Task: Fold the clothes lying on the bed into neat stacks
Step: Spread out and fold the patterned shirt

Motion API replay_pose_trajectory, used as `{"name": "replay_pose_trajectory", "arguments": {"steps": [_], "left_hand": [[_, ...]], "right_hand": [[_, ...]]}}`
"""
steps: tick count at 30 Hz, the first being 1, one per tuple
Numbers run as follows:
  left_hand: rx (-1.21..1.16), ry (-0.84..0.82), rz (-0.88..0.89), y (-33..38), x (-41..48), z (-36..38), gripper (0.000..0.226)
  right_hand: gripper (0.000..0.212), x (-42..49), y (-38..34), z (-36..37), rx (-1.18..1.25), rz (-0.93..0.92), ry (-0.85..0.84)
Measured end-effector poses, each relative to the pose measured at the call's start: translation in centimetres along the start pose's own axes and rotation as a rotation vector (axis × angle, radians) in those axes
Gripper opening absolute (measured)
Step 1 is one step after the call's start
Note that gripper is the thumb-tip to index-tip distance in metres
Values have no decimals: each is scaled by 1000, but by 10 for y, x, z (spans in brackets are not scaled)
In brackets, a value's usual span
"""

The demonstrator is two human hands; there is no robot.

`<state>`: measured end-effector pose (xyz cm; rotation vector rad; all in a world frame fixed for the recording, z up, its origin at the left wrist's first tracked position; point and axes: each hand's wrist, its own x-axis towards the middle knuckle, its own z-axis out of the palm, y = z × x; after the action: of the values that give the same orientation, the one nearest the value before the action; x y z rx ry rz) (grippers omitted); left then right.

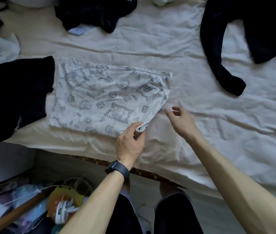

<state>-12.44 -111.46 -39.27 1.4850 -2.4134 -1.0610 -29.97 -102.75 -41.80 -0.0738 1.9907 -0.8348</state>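
A white garment with a blue-grey cartoon print [107,97] lies flat and partly folded on the cream bed sheet [201,102]. My left hand [130,142], with a dark band on its wrist, pinches the garment's near right corner, which is rolled up a little. My right hand [179,117] hovers just to the right of that corner with its fingers apart, holding nothing. A dark garment [17,95] lies at the printed one's left edge. Another dark, long-sleeved piece [235,39] sprawls at the far right, and a third dark piece [91,12] lies at the far middle.
A white cloth [5,46] lies at the far left between dark clothes. The bed's near edge runs across below my hands. On the floor at the lower left is a clutter of bags and small things [37,205]. My legs [150,217] stand against the bed.
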Motion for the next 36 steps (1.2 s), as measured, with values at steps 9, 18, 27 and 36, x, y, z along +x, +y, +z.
{"name": "replay_pose_trajectory", "arguments": {"steps": [9, 18, 27, 36], "left_hand": [[169, -115, 221, 4, -5, -5, 35], [-220, -53, 90, -16, 15, -37, 17], [-719, 231, -476, -83, 68, -138, 8], [-523, 66, -731, -204, 116, -197, 8]], "right_hand": [[75, 96, -58, 17, -147, 27, 108], [19, 82, -89, 24, 229, 80, 63], [23, 65, -218, 147, 223, -80, 92], [30, 78, -283, 321, -368, -192, 147]]}}
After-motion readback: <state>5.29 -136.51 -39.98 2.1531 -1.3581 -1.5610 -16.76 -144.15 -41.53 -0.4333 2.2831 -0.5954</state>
